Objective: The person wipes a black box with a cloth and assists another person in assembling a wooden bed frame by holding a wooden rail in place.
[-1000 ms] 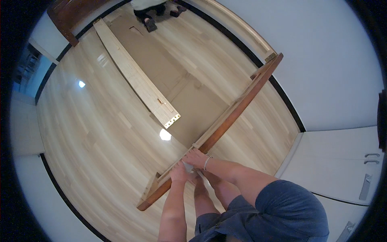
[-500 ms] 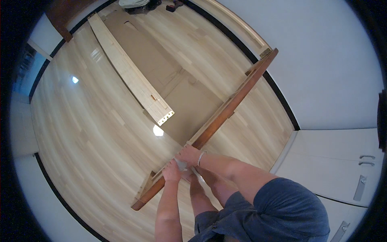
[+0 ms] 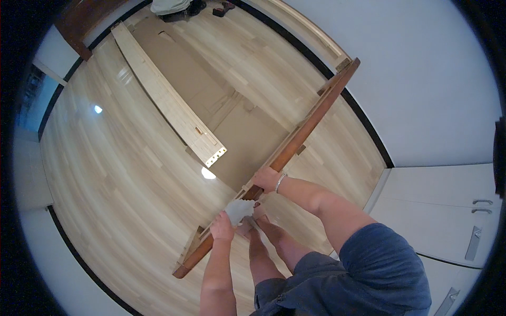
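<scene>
A long reddish-brown wooden panel [image 3: 311, 127], resembling a bed end, stands on edge diagonally before me. My right hand [image 3: 268, 179], with a bracelet at the wrist, is wrapped over its upper edge near the middle. Further toward the panel's near left end, my left hand [image 3: 222, 227] is closed at the same edge, on the corner of a crumpled white sheet [image 3: 240, 211] of thin packing material. The sheet lies across the panel between my two hands and covers part of it. My fingertips on the far side are hidden.
A pale wooden rail [image 3: 163, 95] with a metal plate at its end lies on brown cardboard [image 3: 247, 137]. Another pale rail [image 3: 311, 26] meets the panel's far end along the wall. A person [image 3: 171, 6] and a power tool [image 3: 223, 9] are at the back. White cabinets [image 3: 448, 189] stand right.
My right hand has moved right and away along the panel's edge, apart from my left hand. More of the white sheet shows between them. The left hand has barely moved.
</scene>
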`<action>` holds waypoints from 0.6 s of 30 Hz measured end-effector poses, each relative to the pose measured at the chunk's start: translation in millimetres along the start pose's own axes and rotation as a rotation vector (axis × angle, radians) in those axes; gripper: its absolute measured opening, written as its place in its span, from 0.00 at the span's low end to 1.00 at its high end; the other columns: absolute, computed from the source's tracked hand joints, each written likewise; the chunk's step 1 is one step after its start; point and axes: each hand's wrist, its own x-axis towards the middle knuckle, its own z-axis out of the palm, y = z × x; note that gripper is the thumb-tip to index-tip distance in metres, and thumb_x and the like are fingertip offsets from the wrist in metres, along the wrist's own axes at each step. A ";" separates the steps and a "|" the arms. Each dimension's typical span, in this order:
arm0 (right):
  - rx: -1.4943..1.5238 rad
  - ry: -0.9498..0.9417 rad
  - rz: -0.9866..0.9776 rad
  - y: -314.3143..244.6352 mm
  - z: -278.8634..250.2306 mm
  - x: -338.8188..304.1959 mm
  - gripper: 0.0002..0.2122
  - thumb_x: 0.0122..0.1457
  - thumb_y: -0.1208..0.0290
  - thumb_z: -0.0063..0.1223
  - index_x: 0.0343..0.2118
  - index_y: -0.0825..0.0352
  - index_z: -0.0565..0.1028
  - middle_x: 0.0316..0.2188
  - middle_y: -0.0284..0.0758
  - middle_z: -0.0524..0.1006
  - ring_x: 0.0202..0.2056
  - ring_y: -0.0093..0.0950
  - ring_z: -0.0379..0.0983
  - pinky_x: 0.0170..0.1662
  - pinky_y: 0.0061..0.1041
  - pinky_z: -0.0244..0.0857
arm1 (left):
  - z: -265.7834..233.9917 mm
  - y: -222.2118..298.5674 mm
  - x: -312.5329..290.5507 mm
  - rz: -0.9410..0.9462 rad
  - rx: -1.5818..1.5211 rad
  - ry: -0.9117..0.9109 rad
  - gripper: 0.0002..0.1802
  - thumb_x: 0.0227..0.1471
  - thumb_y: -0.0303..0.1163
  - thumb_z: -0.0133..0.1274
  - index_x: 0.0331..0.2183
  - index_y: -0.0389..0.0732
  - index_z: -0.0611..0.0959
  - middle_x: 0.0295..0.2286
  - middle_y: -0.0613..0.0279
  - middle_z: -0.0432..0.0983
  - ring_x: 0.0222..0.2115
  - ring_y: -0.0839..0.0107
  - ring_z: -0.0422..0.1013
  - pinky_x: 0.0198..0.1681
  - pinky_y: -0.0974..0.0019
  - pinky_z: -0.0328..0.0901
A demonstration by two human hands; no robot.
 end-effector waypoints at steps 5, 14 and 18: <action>0.042 0.076 0.008 7.6 -8.2 4.7 0.19 0.30 0.65 0.60 0.29 0.64 0.69 0.28 0.35 0.71 0.34 0.33 0.69 0.37 0.30 0.63 | -7.7 -5.3 9.5 -0.016 0.036 -0.003 0.32 0.29 0.43 0.62 0.34 0.40 0.63 0.31 0.52 0.68 0.32 0.57 0.69 0.32 0.59 0.66; 0.126 0.209 -0.046 12.3 -34.9 26.4 0.19 0.31 0.58 0.59 0.25 0.65 0.71 0.27 0.37 0.72 0.33 0.34 0.69 0.35 0.31 0.63 | -35.6 -30.7 31.2 0.005 -0.035 0.057 0.29 0.31 0.40 0.60 0.34 0.40 0.64 0.33 0.53 0.68 0.34 0.58 0.68 0.34 0.58 0.65; 0.081 0.083 0.047 16.6 -35.0 37.7 0.20 0.31 0.56 0.59 0.25 0.65 0.71 0.27 0.37 0.72 0.32 0.34 0.70 0.35 0.31 0.63 | -48.9 -30.6 40.5 -0.006 0.009 0.020 0.30 0.30 0.39 0.60 0.36 0.40 0.63 0.32 0.56 0.68 0.35 0.61 0.67 0.34 0.61 0.65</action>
